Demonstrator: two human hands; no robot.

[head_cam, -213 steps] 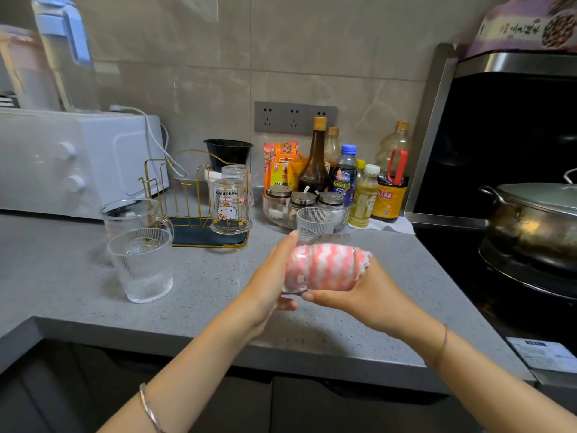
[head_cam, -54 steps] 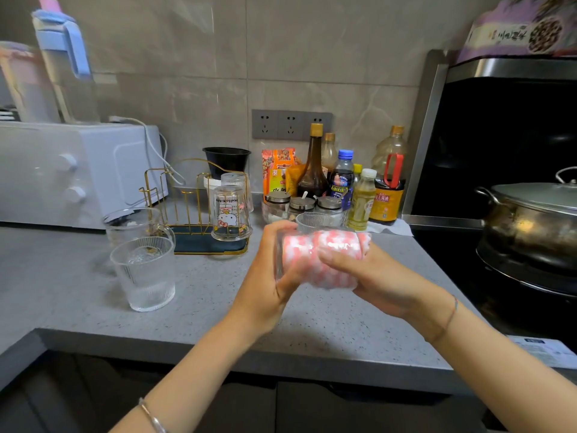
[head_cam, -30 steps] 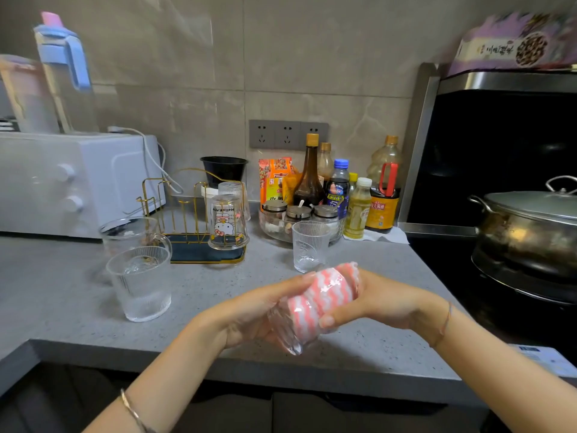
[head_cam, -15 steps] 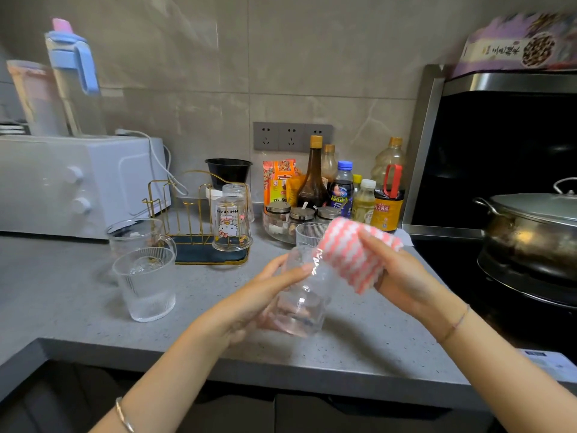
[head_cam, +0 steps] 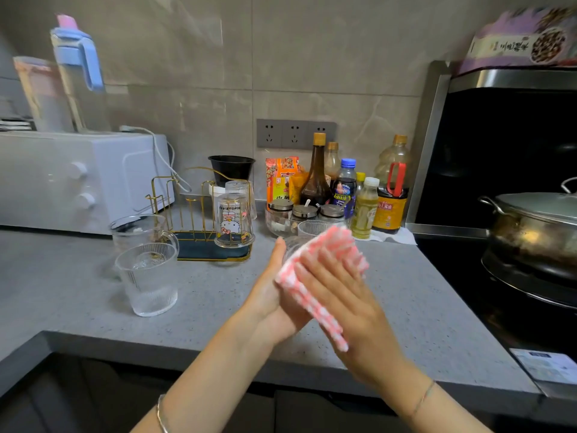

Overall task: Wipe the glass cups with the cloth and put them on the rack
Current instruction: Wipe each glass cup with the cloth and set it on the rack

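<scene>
My left hand [head_cam: 273, 296] holds a clear glass cup [head_cam: 291, 245] above the grey counter; only the cup's rim shows past the pink-and-white striped cloth [head_cam: 329, 254]. My right hand [head_cam: 345, 303] lays the cloth over the cup, fingers spread along it. The gold wire rack [head_cam: 193, 214] stands behind to the left, with a cartoon-print glass [head_cam: 234, 223] and a ribbed glass [head_cam: 242, 193] upside down on it. A ribbed glass [head_cam: 150, 281], a handled glass mug [head_cam: 139, 234] and a small ribbed glass [head_cam: 312, 228] stand on the counter.
A white oven [head_cam: 78, 179] with a jug on top sits at the back left. Sauce bottles [head_cam: 362, 195] and spice jars crowd the back wall. A lidded steel pot [head_cam: 537, 228] sits on the stove at right. The counter's front edge [head_cam: 218, 354] runs below my wrists.
The cup has swung from lying low over the counter to nearly upright between my hands. My right hand brought the cloth down from its mouth over its side.
</scene>
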